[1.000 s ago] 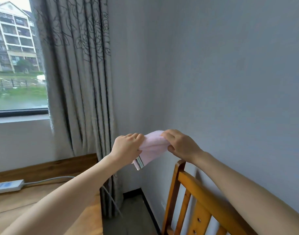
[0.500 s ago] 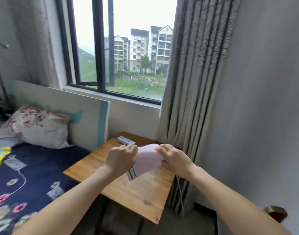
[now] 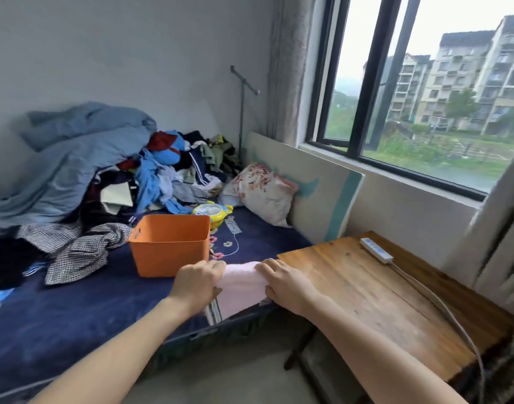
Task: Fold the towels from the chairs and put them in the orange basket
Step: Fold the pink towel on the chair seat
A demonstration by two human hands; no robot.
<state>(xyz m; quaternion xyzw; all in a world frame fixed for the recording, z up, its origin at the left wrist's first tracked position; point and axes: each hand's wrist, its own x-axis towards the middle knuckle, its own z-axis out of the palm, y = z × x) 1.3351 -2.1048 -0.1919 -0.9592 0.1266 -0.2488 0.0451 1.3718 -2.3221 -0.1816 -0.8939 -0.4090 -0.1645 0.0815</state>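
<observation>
Left hand [image 3: 198, 282] and right hand [image 3: 284, 282] are both clenched on opposite edges of the folded pink towel [image 3: 240, 287], held in the air just in front of the orange basket [image 3: 169, 246]. A second ago the chair and curtain were faced; the view has since been swung toward the bed [image 3: 75, 313], where the basket stands. Judgement: folding appears complete; depositing remains.

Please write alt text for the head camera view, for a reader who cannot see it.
Two bare hands, left hand and right hand, hold a folded pink towel in front of an orange basket standing on a dark blue bed. A wooden table stands right.
</observation>
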